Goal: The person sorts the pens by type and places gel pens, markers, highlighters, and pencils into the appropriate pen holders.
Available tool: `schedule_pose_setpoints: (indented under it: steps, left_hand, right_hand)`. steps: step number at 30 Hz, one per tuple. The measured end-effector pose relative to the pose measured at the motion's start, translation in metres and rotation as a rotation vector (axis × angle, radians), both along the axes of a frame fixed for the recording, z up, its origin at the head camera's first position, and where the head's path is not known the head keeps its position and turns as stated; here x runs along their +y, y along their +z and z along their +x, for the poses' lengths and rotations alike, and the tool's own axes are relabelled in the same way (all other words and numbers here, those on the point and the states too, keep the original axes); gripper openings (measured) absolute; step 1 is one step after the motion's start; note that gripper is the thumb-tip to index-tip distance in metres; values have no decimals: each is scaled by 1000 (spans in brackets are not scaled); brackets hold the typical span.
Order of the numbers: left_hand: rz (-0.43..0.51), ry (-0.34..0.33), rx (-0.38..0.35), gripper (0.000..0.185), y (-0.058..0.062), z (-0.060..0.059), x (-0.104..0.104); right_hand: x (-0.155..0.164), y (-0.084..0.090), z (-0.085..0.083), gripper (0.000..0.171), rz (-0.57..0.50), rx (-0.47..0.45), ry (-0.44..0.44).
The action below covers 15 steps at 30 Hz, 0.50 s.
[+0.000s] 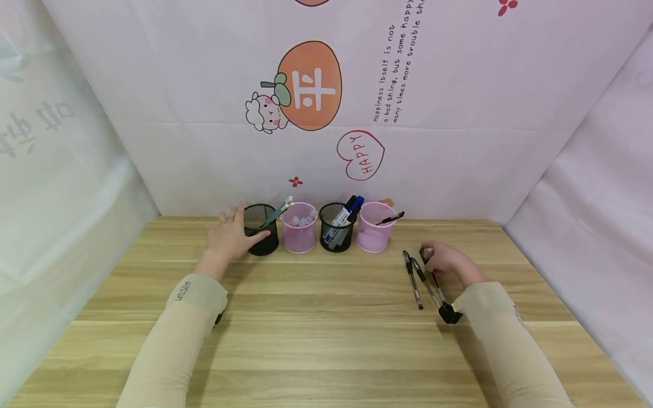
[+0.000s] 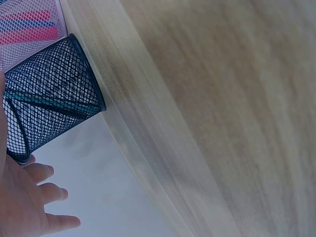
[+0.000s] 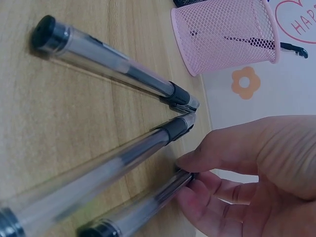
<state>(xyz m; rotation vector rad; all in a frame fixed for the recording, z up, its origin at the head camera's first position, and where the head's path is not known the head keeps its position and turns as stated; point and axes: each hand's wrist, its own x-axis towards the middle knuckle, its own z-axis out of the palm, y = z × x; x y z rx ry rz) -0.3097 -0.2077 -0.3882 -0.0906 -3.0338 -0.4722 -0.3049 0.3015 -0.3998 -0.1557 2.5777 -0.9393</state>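
My left hand is at the leftmost black mesh pen cup, thumb in front and the other fingers spread to its left. In the left wrist view those fingers are straight beside the cup's base; whether they press it cannot be told. Teal sticks with white tops lean in this cup. My right hand pinches the upper end of a clear-barrelled black gel pen between thumb and fingers, low over the table. Two similar gel pens, one in the middle and one farther left, lie beside it.
Along the back stand a pink mesh cup with pale-topped items, a black mesh cup with markers, and another pink mesh cup holding a black pen. Behind them rises a printed white cloth. The wooden table extends in front.
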Motion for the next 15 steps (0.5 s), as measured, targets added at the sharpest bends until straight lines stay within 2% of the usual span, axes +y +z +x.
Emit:
schedule_pose_setpoints:
  steps: [5,15]
  left_hand:
    - [-2,-1,-3,107,0,1,0]
    - [1,-5,0,108,0,-1,-1]
  right_hand:
    - [2,0,0,77,8,-3,0]
    - [8,9,3,81,-94,-11,-25]
